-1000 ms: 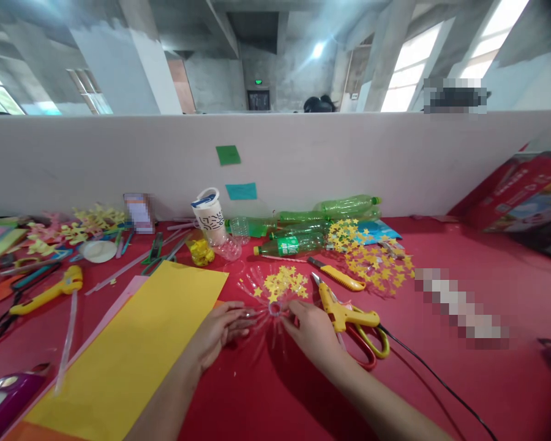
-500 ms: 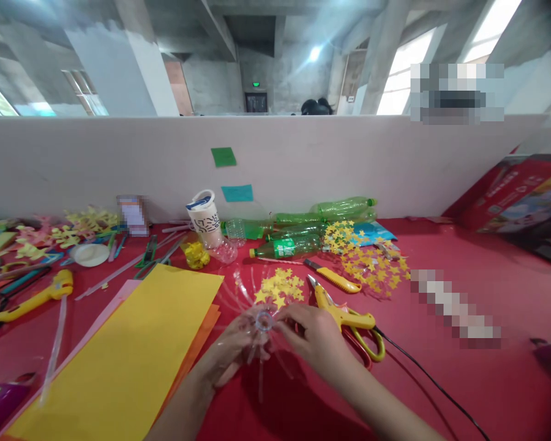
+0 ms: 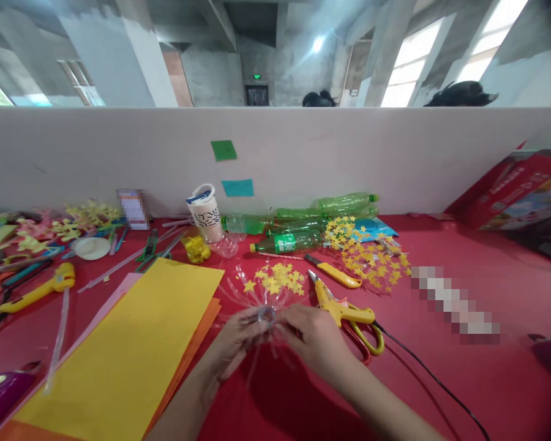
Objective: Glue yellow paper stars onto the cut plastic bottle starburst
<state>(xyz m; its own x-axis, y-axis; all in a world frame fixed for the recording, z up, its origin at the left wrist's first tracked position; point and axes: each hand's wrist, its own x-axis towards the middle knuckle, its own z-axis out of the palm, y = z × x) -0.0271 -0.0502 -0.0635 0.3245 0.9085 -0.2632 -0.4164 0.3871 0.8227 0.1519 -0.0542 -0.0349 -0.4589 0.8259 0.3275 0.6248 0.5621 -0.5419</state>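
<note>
At the centre of the red table point(image 3: 445, 386), just above its near edge as seen from the head, a clear plastic piece point(image 3: 267, 314) is held, its ring uppermost and its thin strips spread outward on all sides. With that piece taken as the hub of the dial, it is grasped from eight o'clock by the left hand point(image 3: 236, 335), whose fingertips are closed against the ring. From nearly four o'clock the ring is approached by the right hand point(image 3: 314, 331), its thumb and fingers bent toward the strips; whether one is pinched there cannot be told (the plastic is too transparent and slightly blurred).

At twelve o'clock, just beyond the ring, a heap of yellow stars point(image 3: 278, 280) is laid over some strips. At three o'clock a yellow glue gun point(image 3: 349, 313), trailed by a black cord point(image 3: 431, 370), is rested across a pair of scissors point(image 3: 377, 341). At two o'clock a yellow cutter point(image 3: 337, 273) is seen, and farther out that way more stars are scattered in a tangle point(image 3: 371, 263). At one o'clock several green bottles point(image 3: 289, 243) are laid on their sides; at eleven, a white cup point(image 3: 205, 214) is stood before the pale partition point(image 3: 349, 147). Toward nine o'clock, yellow paper point(image 3: 138, 337) is stacked over orange sheets point(image 3: 202, 334).
</note>
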